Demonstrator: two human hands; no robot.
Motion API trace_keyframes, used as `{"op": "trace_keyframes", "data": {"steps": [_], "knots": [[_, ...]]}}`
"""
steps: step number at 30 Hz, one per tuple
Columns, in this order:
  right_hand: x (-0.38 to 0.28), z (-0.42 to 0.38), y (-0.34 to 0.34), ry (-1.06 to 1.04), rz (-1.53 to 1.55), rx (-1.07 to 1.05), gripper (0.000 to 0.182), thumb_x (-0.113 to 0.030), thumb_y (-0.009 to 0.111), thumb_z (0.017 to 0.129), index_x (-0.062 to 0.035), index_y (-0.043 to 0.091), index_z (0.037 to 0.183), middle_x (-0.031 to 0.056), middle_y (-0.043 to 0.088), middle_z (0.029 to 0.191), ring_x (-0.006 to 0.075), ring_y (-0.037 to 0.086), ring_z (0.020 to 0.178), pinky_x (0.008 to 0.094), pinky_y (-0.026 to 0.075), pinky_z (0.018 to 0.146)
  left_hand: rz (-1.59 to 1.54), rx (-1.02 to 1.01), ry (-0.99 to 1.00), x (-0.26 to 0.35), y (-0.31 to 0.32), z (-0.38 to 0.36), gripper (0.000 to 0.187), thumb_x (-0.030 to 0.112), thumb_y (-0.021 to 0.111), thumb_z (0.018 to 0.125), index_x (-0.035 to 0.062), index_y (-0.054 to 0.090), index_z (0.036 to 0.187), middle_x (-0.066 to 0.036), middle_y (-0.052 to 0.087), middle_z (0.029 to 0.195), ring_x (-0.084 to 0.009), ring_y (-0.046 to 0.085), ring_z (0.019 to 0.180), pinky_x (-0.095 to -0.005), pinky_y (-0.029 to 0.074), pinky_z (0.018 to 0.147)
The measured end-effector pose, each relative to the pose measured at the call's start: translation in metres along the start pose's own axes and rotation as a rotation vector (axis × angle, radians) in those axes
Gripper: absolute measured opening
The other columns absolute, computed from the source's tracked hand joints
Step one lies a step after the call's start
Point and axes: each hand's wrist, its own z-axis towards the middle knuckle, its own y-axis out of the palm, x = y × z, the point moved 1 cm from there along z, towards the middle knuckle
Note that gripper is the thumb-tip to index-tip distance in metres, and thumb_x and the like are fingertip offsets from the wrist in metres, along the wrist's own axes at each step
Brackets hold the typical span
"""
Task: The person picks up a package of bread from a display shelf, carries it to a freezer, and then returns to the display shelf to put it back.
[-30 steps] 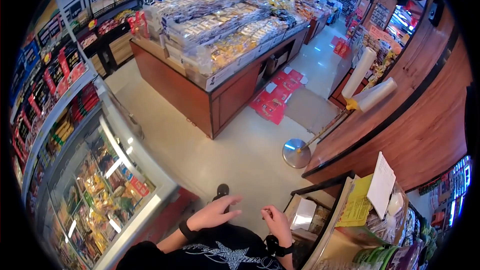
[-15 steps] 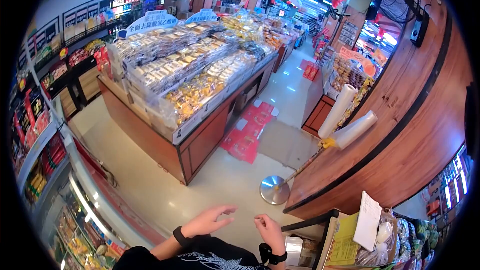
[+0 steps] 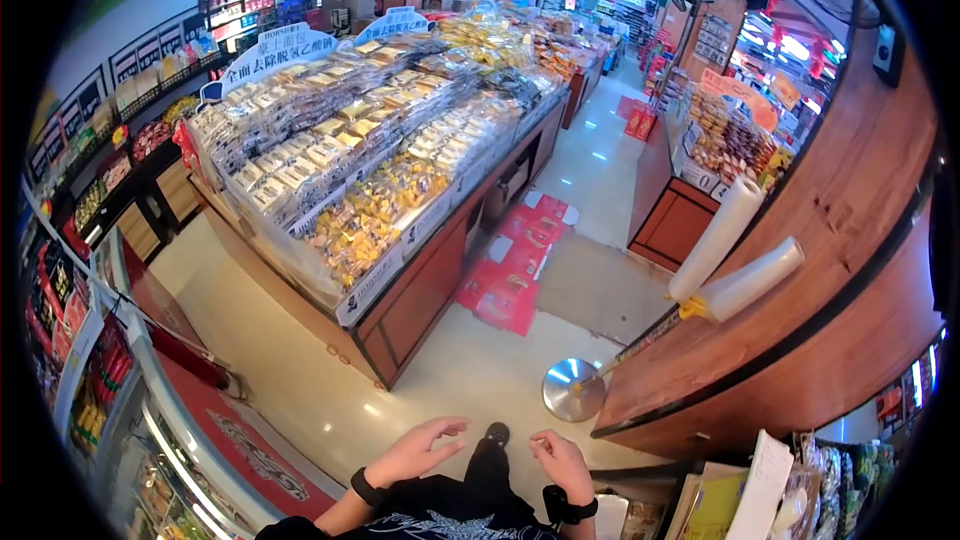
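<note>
My left hand (image 3: 418,448) is held out in front of my body, its fingers stretched and holding nothing. To the right of it, my right hand (image 3: 562,465) hangs in the air with loosely bent fingers slightly apart, also holding nothing. Dark bands show on both wrists. Between the hands, a dark shoe (image 3: 498,432) is visible on the tiled floor (image 3: 330,420). Closest to my right hand is the round metal base (image 3: 573,389) of a stand. Neither hand touches any goods.
A wooden display island (image 3: 415,325) holds packaged bread (image 3: 345,130). Rolls of plastic bags (image 3: 715,240) stand beside a curved wooden counter (image 3: 780,310). Red mats (image 3: 505,280) lie in the aisle. A glass-fronted case (image 3: 170,440) is at the left, with papers (image 3: 765,490) at lower right.
My view has shifted forward and turned slightly; the bread island looks nearer. A shoe now shows below. My right hand's fingers have loosened a little, and both hands stay raised.
</note>
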Motion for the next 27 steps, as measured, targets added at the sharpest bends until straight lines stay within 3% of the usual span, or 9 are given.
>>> {"op": "trace_keyframes", "data": {"steps": [10,16,19,22,27], "knots": [[-0.01,0.146,-0.091,-0.216,-0.122,0.049,0.024,-0.029,0.061,0.086,-0.0085,0.061,0.099,0.0132,0.066,0.079,0.0304,0.063,0.073,0.0376,0.048,0.064,0.032,0.143,0.074,0.035,-0.009,0.143,0.042,0.02,0.058,0.09,0.0027,0.049,0.128,-0.013,0.058,0.119,-0.0227,0.056,0.11,-0.0334,0.043,0.093],[0.023,0.186,-0.135,-0.104,-0.138,-0.037,0.026,-0.029,0.062,0.085,-0.0085,0.061,0.101,0.0152,0.066,0.08,0.0319,0.064,0.076,0.0389,0.048,0.066,0.059,0.198,0.047,0.044,0.003,0.197,0.041,0.023,0.059,0.09,0.0032,0.051,0.125,-0.012,0.06,0.117,-0.023,0.059,0.106,-0.0339,0.046,0.089],[0.049,0.196,-0.138,-0.116,-0.116,0.027,0.024,-0.023,0.062,0.085,-0.0031,0.062,0.1,0.0143,0.063,0.074,0.0247,0.062,0.068,0.0328,0.048,0.063,0.014,0.224,0.027,0.032,0.0,0.21,0.038,0.018,0.059,0.09,0.0025,0.052,0.124,-0.012,0.06,0.115,-0.0219,0.059,0.104,-0.0324,0.045,0.09],[0.052,0.208,-0.139,-0.016,-0.119,-0.039,0.024,-0.022,0.062,0.086,-0.0024,0.062,0.1,0.0145,0.063,0.073,0.0232,0.062,0.067,0.032,0.048,0.062,-0.095,0.305,0.013,0.026,-0.014,0.224,0.033,0.014,0.058,0.09,0.0018,0.054,0.121,-0.011,0.062,0.111,-0.0185,0.06,0.101,-0.0304,0.046,0.089],[0.046,0.241,-0.135,-0.035,-0.114,-0.054,0.023,-0.021,0.062,0.086,-0.0017,0.062,0.099,0.0141,0.063,0.073,0.0221,0.062,0.067,0.0312,0.048,0.062,-0.136,0.41,0.002,0.023,-0.034,0.256,0.029,0.013,0.057,0.089,0.0025,0.058,0.116,-0.011,0.064,0.106,-0.0185,0.061,0.097,-0.0306,0.047,0.086]]}}
